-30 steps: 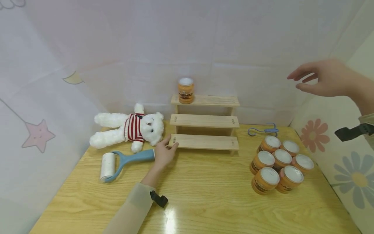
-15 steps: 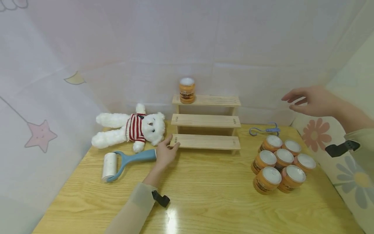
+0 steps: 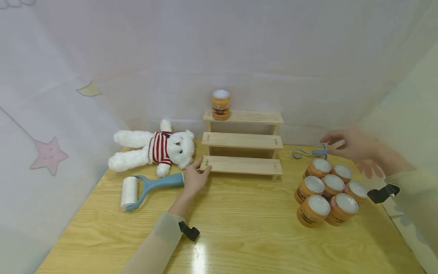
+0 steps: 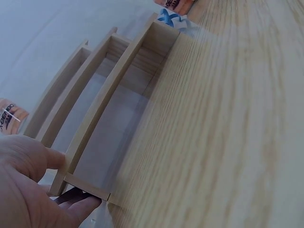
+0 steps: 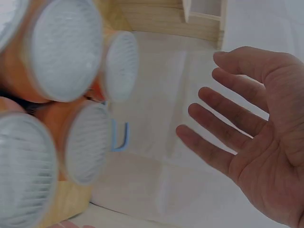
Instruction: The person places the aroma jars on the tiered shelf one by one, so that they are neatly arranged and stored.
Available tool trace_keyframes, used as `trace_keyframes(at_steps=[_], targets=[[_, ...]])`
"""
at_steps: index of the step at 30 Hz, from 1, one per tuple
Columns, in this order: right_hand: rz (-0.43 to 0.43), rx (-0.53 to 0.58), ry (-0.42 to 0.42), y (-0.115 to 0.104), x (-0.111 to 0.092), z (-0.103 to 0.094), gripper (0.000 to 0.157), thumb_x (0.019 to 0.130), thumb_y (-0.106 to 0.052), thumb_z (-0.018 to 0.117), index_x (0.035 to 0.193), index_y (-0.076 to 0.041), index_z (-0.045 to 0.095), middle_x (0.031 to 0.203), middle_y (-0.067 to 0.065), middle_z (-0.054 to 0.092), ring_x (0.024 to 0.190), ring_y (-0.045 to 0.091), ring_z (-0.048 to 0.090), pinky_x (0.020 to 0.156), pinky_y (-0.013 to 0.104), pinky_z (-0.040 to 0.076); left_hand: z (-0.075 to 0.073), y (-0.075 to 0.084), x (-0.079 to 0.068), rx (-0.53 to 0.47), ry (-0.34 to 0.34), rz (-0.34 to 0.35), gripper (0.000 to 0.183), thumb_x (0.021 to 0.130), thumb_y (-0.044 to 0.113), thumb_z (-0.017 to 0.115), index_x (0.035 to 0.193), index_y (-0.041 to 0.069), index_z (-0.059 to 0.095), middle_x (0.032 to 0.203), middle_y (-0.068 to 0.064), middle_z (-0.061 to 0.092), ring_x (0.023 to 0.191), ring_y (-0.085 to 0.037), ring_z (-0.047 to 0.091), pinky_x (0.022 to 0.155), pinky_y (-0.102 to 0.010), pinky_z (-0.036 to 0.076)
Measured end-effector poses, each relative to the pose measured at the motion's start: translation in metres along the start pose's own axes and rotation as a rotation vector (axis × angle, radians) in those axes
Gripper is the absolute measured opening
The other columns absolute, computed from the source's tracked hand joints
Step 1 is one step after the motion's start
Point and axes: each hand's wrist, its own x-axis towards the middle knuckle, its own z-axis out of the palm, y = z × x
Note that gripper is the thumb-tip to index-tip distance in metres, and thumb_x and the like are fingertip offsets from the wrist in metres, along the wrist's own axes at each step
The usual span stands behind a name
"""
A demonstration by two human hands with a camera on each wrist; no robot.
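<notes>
A three-step wooden display shelf point(image 3: 243, 165) stands at the back of the table. At its lower left end, my left hand point(image 3: 195, 181) holds the bottom step, with the thumb on the board and fingers against the side panel point(image 4: 88, 186). One orange jar with a white lid point(image 3: 220, 105) stands on the top step at the left. My right hand point(image 3: 354, 144) hovers above the back of a cluster of similar orange jars point(image 3: 313, 210). Its fingers are spread and hold nothing in the right wrist view. Behind them a blue hook point(image 3: 319, 152) lies partly covered by the fingertips.
Left of the shelf a white plush bear point(image 3: 160, 148) in a striped sweater lies on its side. In front of it is a lint roller point(image 3: 154, 186) with a blue handle, close to my left hand. Curtain-like cloth point(image 3: 164, 49) borders the table.
My right hand has come down and slightly left, from high above the table's right side to just behind the jars. The left hand has stayed at the shelf's end.
</notes>
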Motion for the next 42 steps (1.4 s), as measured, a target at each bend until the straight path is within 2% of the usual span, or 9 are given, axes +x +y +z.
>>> trace_keyframes(at_steps=[5, 8, 13, 17, 25, 31, 36, 42], targets=[[-0.04, -0.049, -0.02, 0.007, -0.006, 0.019, 0.04, 0.094, -0.016, 0.083, 0.131, -0.008, 0.072, 0.129, 0.011, 0.075, 0.11, 0.035, 0.075, 0.08, 0.033, 0.065, -0.001, 0.002, -0.001, 0.011, 0.004, -0.006, 0.065, 0.103, 0.026, 0.074, 0.159, 0.007, 0.048, 0.163, -0.014, 0.05, 0.126, -0.038, 0.069, 0.093, -0.043, 0.065], [-0.024, -0.086, -0.036, 0.008, -0.008, 0.029, 0.041, 0.093, -0.023, 0.084, 0.13, -0.011, 0.072, 0.13, 0.009, 0.074, 0.109, 0.033, 0.076, 0.079, 0.031, 0.063, 0.001, 0.003, -0.003, 0.004, 0.003, -0.015, 0.065, 0.103, 0.026, 0.073, 0.16, 0.007, 0.048, 0.163, -0.016, 0.05, 0.125, -0.037, 0.07, 0.088, -0.04, 0.065], [0.01, -0.088, -0.095, 0.004, -0.005, 0.042, 0.047, 0.092, -0.029, 0.085, 0.13, -0.005, 0.072, 0.131, 0.018, 0.073, 0.107, 0.038, 0.074, 0.079, 0.042, 0.066, 0.001, 0.002, -0.003, 0.0, -0.001, -0.018, 0.065, 0.104, 0.027, 0.072, 0.161, 0.008, 0.047, 0.163, -0.015, 0.05, 0.122, -0.036, 0.072, 0.083, -0.037, 0.065], [0.01, -0.113, -0.105, -0.001, -0.002, 0.049, 0.053, 0.087, -0.029, 0.09, 0.128, 0.001, 0.073, 0.124, 0.021, 0.075, 0.1, 0.036, 0.075, 0.082, 0.048, 0.065, 0.001, 0.002, -0.002, -0.009, -0.004, -0.011, 0.065, 0.103, 0.027, 0.073, 0.161, 0.01, 0.047, 0.163, -0.015, 0.05, 0.123, -0.036, 0.071, 0.085, -0.038, 0.066], [0.03, -0.152, -0.108, 0.005, 0.008, 0.055, 0.047, 0.083, -0.022, 0.091, 0.12, 0.0, 0.074, 0.107, 0.012, 0.076, 0.092, 0.029, 0.072, 0.076, 0.046, 0.062, 0.002, 0.001, -0.001, -0.013, 0.007, -0.012, 0.065, 0.103, 0.025, 0.074, 0.16, 0.011, 0.047, 0.163, -0.014, 0.051, 0.124, -0.035, 0.071, 0.089, -0.039, 0.065], [0.022, -0.122, -0.078, 0.002, 0.02, 0.042, 0.044, 0.077, -0.02, 0.094, 0.113, -0.003, 0.075, 0.107, 0.011, 0.075, 0.098, 0.031, 0.071, 0.082, 0.048, 0.062, 0.002, 0.001, -0.002, -0.018, -0.002, -0.011, 0.065, 0.103, 0.025, 0.073, 0.16, 0.01, 0.047, 0.164, -0.013, 0.05, 0.126, -0.036, 0.07, 0.091, -0.041, 0.065], [0.026, -0.153, -0.048, -0.011, 0.032, 0.014, 0.041, 0.076, -0.016, 0.094, 0.111, -0.005, 0.074, 0.108, 0.012, 0.075, 0.098, 0.032, 0.071, 0.081, 0.048, 0.061, 0.002, 0.003, -0.002, -0.018, -0.004, -0.019, 0.065, 0.103, 0.025, 0.073, 0.161, 0.01, 0.047, 0.164, -0.014, 0.05, 0.125, -0.036, 0.07, 0.088, -0.039, 0.065], [0.027, -0.179, -0.036, -0.038, 0.05, -0.023, 0.041, 0.078, -0.015, 0.092, 0.114, -0.005, 0.074, 0.111, 0.014, 0.075, 0.1, 0.034, 0.072, 0.081, 0.049, 0.061, 0.001, 0.003, -0.002, -0.032, -0.008, -0.026, 0.065, 0.103, 0.025, 0.073, 0.16, 0.009, 0.047, 0.164, -0.014, 0.049, 0.126, -0.037, 0.07, 0.09, -0.041, 0.066]])
